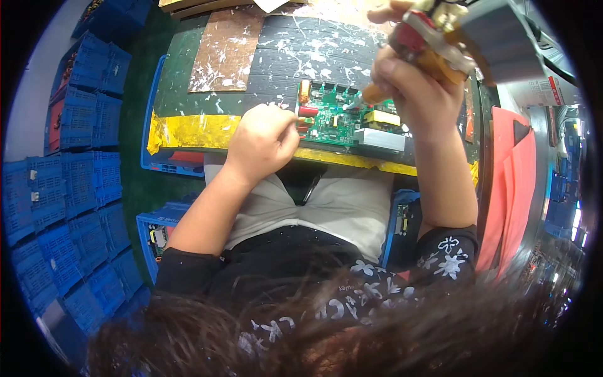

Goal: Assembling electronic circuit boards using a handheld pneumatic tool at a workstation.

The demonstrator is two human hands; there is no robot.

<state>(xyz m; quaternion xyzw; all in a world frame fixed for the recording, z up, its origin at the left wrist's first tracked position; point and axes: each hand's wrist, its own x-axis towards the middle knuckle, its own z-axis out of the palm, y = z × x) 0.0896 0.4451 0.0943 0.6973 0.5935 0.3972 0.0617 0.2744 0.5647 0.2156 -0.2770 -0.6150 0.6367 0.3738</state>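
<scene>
- Green circuit board point(331, 120) lies flat on the dark, scratched work pad point(282, 56), close to the pad's near edge, where yellow tape point(188, 131) runs along it.
- Right hand point(411, 85) is wrapped tight around a powered screwdriver point(433, 38), held steep over the board; its tip point(352, 104) touches down near the board's middle.
- Left hand point(260, 141) is curled into a loose fist at the board's left edge, fingertips pinched together against that edge; whether they grip a small part, I cannot tell.
- Looks like a fastening step in hand. The next move calls for keeping the tool upright and the board from sliding.
- Room: bare pad beyond the board and to its left. Right of the board it's tight: a red folder point(512, 188) stands close. Blue crates point(81, 188) are stacked well left of the board, on the floor.
</scene>
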